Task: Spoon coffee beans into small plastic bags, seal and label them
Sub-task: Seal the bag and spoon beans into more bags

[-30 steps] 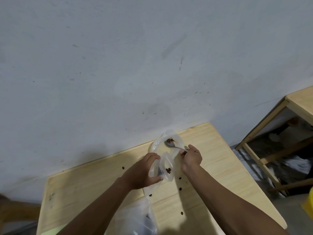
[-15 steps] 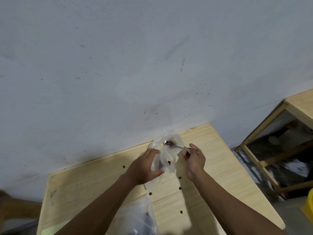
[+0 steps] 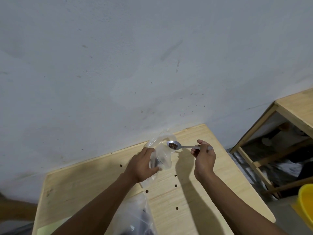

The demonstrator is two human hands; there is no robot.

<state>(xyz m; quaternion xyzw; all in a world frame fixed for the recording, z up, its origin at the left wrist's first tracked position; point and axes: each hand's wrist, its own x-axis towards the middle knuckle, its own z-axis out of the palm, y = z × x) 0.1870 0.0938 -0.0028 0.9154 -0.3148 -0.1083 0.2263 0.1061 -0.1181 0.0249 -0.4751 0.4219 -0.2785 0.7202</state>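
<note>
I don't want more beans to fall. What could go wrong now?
The spoon in the right hand is heaped with coffee beans; a tilt could spill them, joining the loose beans on the table. The small bag in the left hand looks floppy, so its mouth might sag and beans may miss.

We count two hands: our left hand [image 3: 141, 165] and our right hand [image 3: 204, 156]. We see one metal spoon [image 3: 179, 146], and the heap of coffee beans in its bowl [image 3: 173, 145] is too small for us to number. Five loose beans lie on the wooden table [image 3: 194, 200]: one [image 3: 121, 165] left of our left hand, and four more [image 3: 175, 185] between our arms. We make out one small clear bag [image 3: 163, 158], one larger plastic bag [image 3: 135, 217] at the near edge, a second wooden table [image 3: 298, 107] and one yellow tub [image 3: 307, 200].
</note>
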